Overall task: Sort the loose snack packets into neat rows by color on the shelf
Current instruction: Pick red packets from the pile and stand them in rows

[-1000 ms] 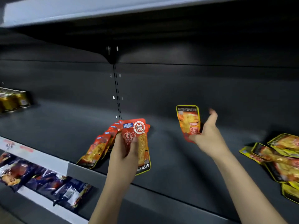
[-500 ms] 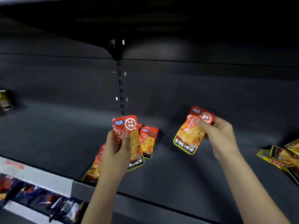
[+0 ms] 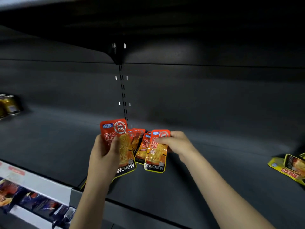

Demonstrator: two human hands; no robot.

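Observation:
My left hand (image 3: 105,156) grips a red KONCHEW snack packet (image 3: 122,142) upright above the dark shelf (image 3: 214,171). My right hand (image 3: 175,142) pinches a second red packet (image 3: 156,156) by its top, just right of the first. Between and behind them several more red packets (image 3: 140,146) lean in a loose fan on the shelf. A pile of yellow packets (image 3: 292,167) lies at the far right, partly cut off by the frame edge.
Gold cans (image 3: 9,105) stand at the far left of the shelf. A lower shelf (image 3: 41,182) at the bottom left holds dark blue packets (image 3: 38,204). A slotted upright (image 3: 123,90) runs down the back wall. Bare shelf stretches between the red and yellow groups.
My right hand has carried its red packet leftward and turned it upright, next to the fan of red packets. The left hand keeps its packet in about the same place.

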